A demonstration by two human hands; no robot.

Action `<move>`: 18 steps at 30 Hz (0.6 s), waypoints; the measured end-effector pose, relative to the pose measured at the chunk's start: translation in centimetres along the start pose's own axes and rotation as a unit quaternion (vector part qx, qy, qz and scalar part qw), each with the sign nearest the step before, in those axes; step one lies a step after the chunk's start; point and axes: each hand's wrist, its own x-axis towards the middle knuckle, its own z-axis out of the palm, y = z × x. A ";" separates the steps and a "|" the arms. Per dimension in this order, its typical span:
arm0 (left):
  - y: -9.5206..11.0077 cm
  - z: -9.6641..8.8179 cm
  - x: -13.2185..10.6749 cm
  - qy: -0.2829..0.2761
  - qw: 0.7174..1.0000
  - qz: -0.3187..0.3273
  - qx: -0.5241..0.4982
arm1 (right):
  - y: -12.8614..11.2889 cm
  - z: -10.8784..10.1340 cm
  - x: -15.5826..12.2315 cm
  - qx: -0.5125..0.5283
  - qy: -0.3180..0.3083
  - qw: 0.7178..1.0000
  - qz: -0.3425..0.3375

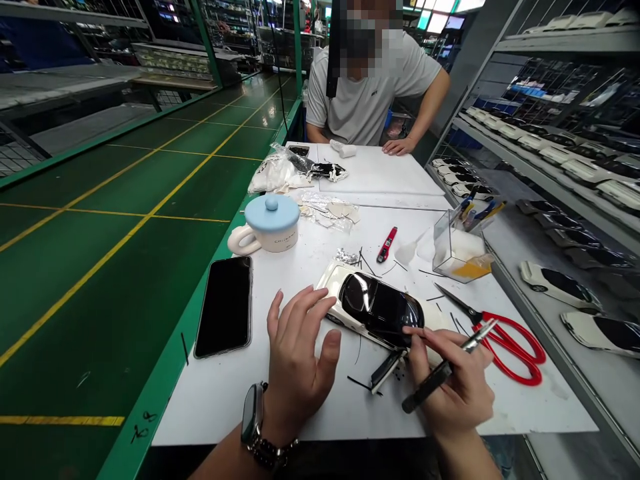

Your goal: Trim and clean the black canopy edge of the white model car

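Note:
A white model car with a glossy black roof (pixel 376 308) lies on the white table (pixel 280 400) in front of me. My left hand (pixel 299 353) is open, its fingertips resting against the car's near left side. My right hand (pixel 453 377) holds a dark knife-like tool (pixel 440 373) across its palm, and its fingertips pinch at the car's black rear edge. A small black and white strip part (pixel 386 370) lies just below the car, among thin black offcuts.
Red scissors (pixel 505 340) lie right of my hand. A phone (pixel 225 305), a lidded mug (pixel 267 227), a red cutter (pixel 387 244) and a clear box (pixel 457 247) sit on the table. A person in grey (pixel 370 87) leans on its far end. Shelves of model cars (pixel 555 283) line the right.

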 end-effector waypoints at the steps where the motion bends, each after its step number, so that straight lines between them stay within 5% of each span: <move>1: 0.0 0.0 0.0 -0.003 1.000 0.000 0.000 | 0.0 -0.1 0.0 -0.003 0.000 1.000 0.000; 7: 0.1 0.1 0.2 -0.041 0.999 0.031 -0.010 | -0.1 -0.2 0.0 0.011 0.000 1.000 -0.007; 14: -0.1 0.7 0.5 -0.216 0.968 0.128 0.022 | 0.2 -1.2 0.3 0.030 -0.002 1.000 0.010; 16: -0.7 0.7 0.8 -0.222 0.966 0.123 0.058 | 0.4 -1.9 0.9 0.066 0.049 0.996 0.033; 18: -1.3 0.3 1.3 -0.155 0.977 0.085 0.116 | 0.8 -2.8 1.9 0.096 0.150 0.984 0.019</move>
